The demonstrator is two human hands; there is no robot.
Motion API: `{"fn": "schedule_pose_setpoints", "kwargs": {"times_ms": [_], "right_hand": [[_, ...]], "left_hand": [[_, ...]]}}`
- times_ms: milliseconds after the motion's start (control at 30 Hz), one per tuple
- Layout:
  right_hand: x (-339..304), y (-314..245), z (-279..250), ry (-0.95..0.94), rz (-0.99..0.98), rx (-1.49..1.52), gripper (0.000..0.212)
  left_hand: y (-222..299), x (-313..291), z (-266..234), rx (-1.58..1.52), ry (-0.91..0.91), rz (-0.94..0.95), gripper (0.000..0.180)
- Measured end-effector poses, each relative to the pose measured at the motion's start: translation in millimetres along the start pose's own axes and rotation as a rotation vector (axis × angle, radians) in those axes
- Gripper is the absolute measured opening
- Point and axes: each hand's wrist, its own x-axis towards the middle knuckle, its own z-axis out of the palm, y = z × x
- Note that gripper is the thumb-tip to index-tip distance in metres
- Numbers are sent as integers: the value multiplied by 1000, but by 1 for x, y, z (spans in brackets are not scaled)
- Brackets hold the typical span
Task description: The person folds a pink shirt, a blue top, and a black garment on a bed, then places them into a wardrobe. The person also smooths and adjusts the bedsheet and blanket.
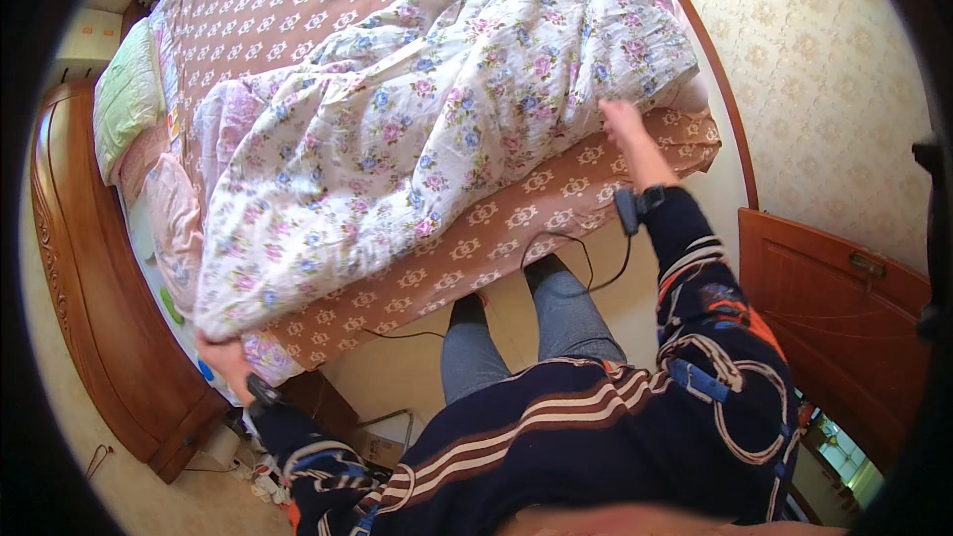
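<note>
Arms spread wide; left hand (226,357) and right hand (622,124) each clutch floral quilt (427,129) edge.

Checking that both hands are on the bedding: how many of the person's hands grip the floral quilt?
2. The left hand grips the floral quilt at its lower left corner; the right hand holds its edge at the far right.
</note>
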Motion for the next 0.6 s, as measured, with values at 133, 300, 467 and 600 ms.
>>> {"fn": "schedule_pose_setpoints", "kwargs": {"times_ms": [133, 300, 467, 600], "right_hand": [[-3, 58, 23, 182, -69, 59, 69], [39, 25, 0, 344, 43, 430, 105], [53, -12, -2, 464, 104, 637, 89], [43, -22, -11, 215, 113, 971, 55]], "left_hand": [[-73, -57, -23, -144, 209, -432, 43], [-120, -126, -38, -136, 329, -596, 35], [-144, -135, -52, -119, 486, -713, 29], [-148, -135, -36, -121, 528, -683, 33]]}}
